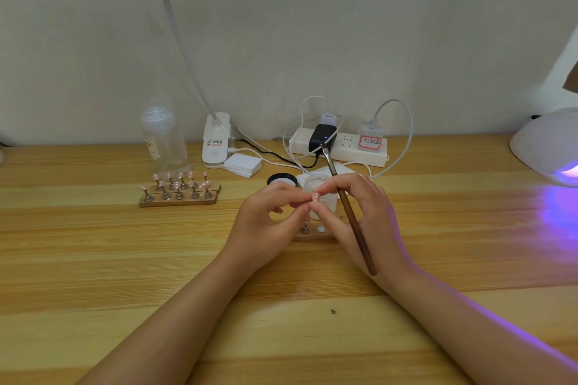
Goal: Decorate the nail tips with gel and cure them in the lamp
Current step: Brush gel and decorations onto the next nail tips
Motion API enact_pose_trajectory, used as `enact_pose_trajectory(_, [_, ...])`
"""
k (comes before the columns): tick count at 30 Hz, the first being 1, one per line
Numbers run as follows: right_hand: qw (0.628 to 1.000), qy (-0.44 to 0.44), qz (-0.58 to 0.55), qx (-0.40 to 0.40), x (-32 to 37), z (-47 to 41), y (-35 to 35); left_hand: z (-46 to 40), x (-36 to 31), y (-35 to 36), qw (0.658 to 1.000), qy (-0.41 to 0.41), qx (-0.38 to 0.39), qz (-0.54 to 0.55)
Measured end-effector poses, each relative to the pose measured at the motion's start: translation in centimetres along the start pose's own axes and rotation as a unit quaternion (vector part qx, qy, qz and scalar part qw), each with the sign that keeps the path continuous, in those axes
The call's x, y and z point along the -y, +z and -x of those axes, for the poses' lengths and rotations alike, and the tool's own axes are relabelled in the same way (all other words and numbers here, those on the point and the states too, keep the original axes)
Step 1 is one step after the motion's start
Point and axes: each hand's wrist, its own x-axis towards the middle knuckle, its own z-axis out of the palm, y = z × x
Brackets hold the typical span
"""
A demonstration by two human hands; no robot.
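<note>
Both hands meet over the middle of the wooden table. My left hand (269,219) and my right hand (359,216) pinch a small pink nail tip with white dots (316,197) between their fingertips. A brown nail brush (350,212) also lies in the right hand, its bristle end pointing up and away. Behind the fingers stands a frosted gel jar (322,189), its black lid (281,181) beside it. Under the hands lies a wooden stand (312,233), mostly hidden. The white curing lamp (547,147) glows purple at the far right.
Wooden holders with several pink nail tips on pegs (179,192) sit to the left. Behind them are a clear bottle (164,137), a clip lamp base (215,141), white pads (243,164), and a power strip (341,147) with cables by the wall.
</note>
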Motion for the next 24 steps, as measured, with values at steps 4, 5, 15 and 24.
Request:
enact_pose_trajectory(4, [1.0, 0.018, -0.024, -0.005, 0.2, 0.0, -0.2, 0.0, -0.1, -0.1, 0.999, -0.039, 0.015, -0.012])
enact_pose_trajectory(5, [0.999, 0.024, -0.032, -0.008, 0.2, 0.0, -0.3, 0.0, -0.1, -0.1, 0.999, -0.047, 0.012, -0.009])
enact_pose_trajectory(15, [0.997, -0.01, 0.049, 0.052, -0.9, 0.0, -1.5, 0.1, 0.6, 0.0, 0.994, -0.064, 0.089, -0.024])
enact_pose_trajectory(24, [0.989, -0.048, 0.108, 0.087, -1.5, 0.0, -1.5, 0.1, 1.2, 0.0, 0.989, -0.073, 0.115, -0.055])
